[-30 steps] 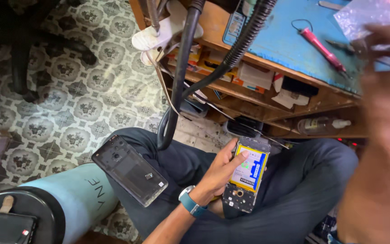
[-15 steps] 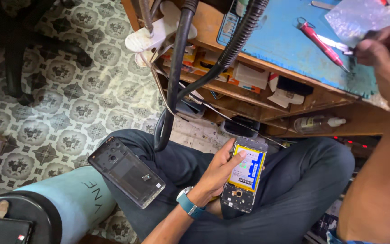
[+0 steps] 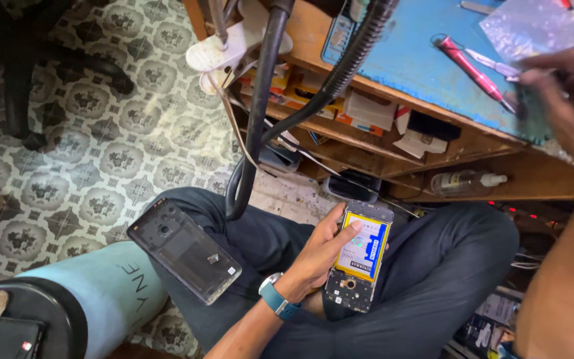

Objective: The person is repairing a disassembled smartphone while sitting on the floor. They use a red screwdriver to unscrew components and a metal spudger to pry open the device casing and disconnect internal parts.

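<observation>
Left hand (image 3: 320, 256) grips opened phone (image 3: 360, 266).

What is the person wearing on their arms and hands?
Both arms are bare, with no sleeves showing and no gloves. The left hand has a watch with a teal blue band around the wrist. The right hand is blurry near the top right; I see no ring or band on it, though the blur could hide one.
</observation>
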